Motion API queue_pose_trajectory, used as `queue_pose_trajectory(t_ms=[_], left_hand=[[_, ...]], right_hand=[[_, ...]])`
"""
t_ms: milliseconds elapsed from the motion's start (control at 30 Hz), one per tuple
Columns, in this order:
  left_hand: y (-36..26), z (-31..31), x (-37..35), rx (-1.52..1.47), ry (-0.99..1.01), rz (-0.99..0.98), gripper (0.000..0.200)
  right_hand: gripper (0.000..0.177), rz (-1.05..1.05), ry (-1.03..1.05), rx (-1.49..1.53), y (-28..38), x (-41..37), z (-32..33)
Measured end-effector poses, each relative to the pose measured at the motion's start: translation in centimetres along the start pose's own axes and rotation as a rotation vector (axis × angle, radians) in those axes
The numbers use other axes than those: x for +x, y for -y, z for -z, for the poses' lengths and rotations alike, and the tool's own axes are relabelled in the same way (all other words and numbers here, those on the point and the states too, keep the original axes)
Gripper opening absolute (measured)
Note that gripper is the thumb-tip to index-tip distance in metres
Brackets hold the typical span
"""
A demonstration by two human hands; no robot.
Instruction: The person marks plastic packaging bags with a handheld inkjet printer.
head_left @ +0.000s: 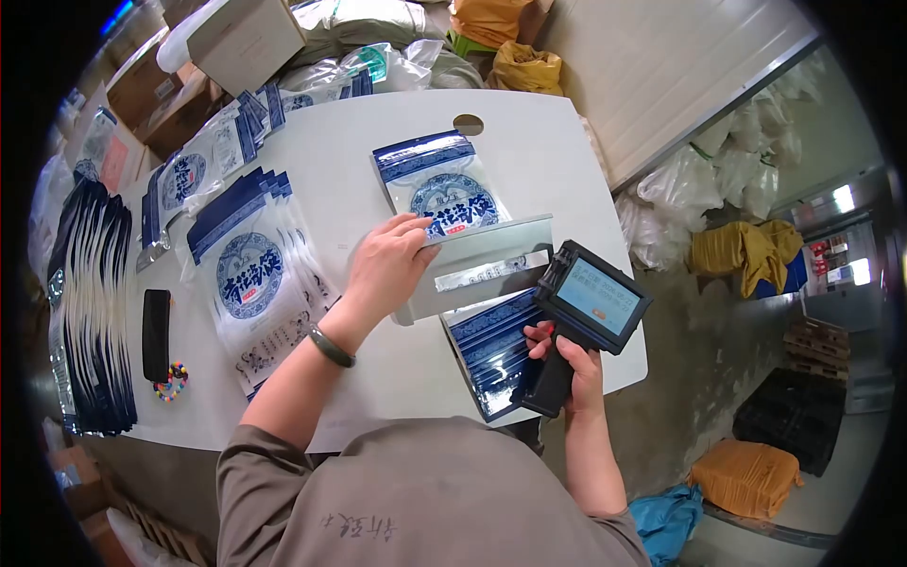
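Observation:
My right hand [574, 369] is wrapped round the pistol grip of a black handheld inkjet printer [595, 295], whose lit screen faces up. The printer's head is at the right end of a bent grey metal plate [482, 248] with a long slot. My left hand [389, 265] is closed over the plate's left end, thumb and fingers on its upper edge. Through the slot shows a pale strip of what lies beneath. Beyond the plate lies a blue-and-white printed plastic bag [453, 184], partly covered by it. A stack of similar bags [491, 345] lies under the printer's near side.
Fanned printed bags [250, 274] lie to the left on the white table [331, 142]. Further left are a thick row of bags [94, 312], a black case [157, 335] and a beaded bracelet [171, 382]. Cardboard boxes [246, 42] stand behind. The table has a round hole [468, 124].

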State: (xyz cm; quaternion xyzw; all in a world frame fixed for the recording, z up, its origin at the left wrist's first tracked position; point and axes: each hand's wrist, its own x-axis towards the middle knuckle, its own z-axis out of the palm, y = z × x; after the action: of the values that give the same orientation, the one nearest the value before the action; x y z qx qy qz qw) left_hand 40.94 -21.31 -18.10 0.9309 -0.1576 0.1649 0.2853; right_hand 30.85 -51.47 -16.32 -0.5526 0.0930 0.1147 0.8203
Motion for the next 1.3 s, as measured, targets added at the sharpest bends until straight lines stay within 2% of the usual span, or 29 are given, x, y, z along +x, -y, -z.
queue_pose_trajectory(t_ms=[67,267,767,867,967,1300], left_hand=[[0.8,-0.7,0.2,-0.005,0.037,-0.035,0.024],[0.7,-0.6,0.8,-0.035,0.101,0.037,0.025],[1.2,-1.1,1.3,0.060,0.080,0.034,0.026],[0.6,-0.3,1.1,-0.010,0.054,0.131,0.027],[-0.2,1.2,2.0,0.059,0.370,0.388,0.031],[0.8,0.8,2.0,0.077,0.401,0.408,0.035]], right_hand=[[0.032,-0.003,0.005,0.001,0.1,0.1,0.1],[0.031,0.019,0.025,0.031,0.0,0.3,0.2],[0.031,0.013,0.025,0.004,0.0,0.3,0.2],[0.032,0.019,0.034,0.008,0.1,0.4,0.2],[0.032,0.010,0.025,0.003,0.1,0.3,0.1],[0.032,0.003,0.015,-0.011,0.6,0.2,-0.5]])
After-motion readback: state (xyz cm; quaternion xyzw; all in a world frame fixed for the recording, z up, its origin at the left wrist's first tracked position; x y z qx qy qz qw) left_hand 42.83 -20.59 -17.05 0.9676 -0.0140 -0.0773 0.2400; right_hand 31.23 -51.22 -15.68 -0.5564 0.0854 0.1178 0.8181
